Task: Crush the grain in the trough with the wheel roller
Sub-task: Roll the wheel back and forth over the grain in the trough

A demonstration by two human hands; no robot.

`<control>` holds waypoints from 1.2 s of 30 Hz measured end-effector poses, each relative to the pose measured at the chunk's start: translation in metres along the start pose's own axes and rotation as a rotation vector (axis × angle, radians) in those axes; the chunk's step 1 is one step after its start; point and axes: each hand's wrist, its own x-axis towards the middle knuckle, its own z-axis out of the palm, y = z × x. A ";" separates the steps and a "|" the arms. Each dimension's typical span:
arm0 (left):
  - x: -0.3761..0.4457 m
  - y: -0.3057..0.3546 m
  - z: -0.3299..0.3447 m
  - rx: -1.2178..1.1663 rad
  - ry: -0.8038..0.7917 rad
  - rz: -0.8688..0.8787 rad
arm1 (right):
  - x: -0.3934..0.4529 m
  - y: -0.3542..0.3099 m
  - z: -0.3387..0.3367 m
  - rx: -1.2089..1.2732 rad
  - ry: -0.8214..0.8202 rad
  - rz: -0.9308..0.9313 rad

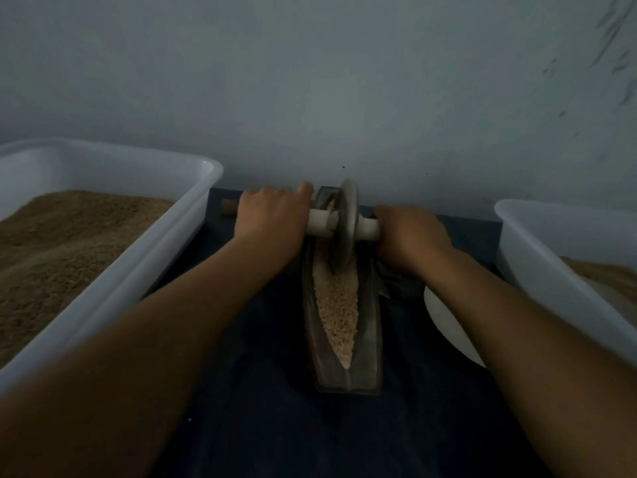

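Observation:
A dark boat-shaped trough (370, 353) lies lengthwise on a dark cloth, filled with pale coarse grain (336, 305). A grey disc wheel roller (344, 222) stands upright in the trough's far end, its rim sunk in the grain. A pale axle (320, 222) runs through the wheel. My left hand (272, 219) grips the axle left of the wheel; a brown handle end shows beyond it. My right hand (410, 236) grips the axle right of the wheel and hides that end.
A white tub (144, 257) heaped with brown meal stands at the left. Another white tub (537, 263) with some meal sits at the right. A white bowl (448, 326) shows under my right forearm. A grey wall rises just behind the trough.

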 end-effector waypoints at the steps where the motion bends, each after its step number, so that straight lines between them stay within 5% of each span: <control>1: 0.008 0.001 0.000 0.000 -0.013 0.003 | 0.007 0.002 0.001 0.021 -0.048 0.020; 8: 0.011 0.001 -0.003 0.048 -0.073 -0.018 | 0.003 -0.003 0.008 0.044 0.065 0.082; 18: -0.078 0.007 -0.036 0.017 -0.063 0.023 | -0.091 -0.020 -0.023 -0.020 0.262 -0.094; 27: -0.100 0.007 -0.055 -0.049 -0.030 0.089 | -0.123 -0.024 -0.037 0.032 0.222 -0.105; 36: -0.038 0.003 -0.015 -0.047 -0.073 0.025 | -0.046 -0.012 -0.010 -0.107 0.137 -0.065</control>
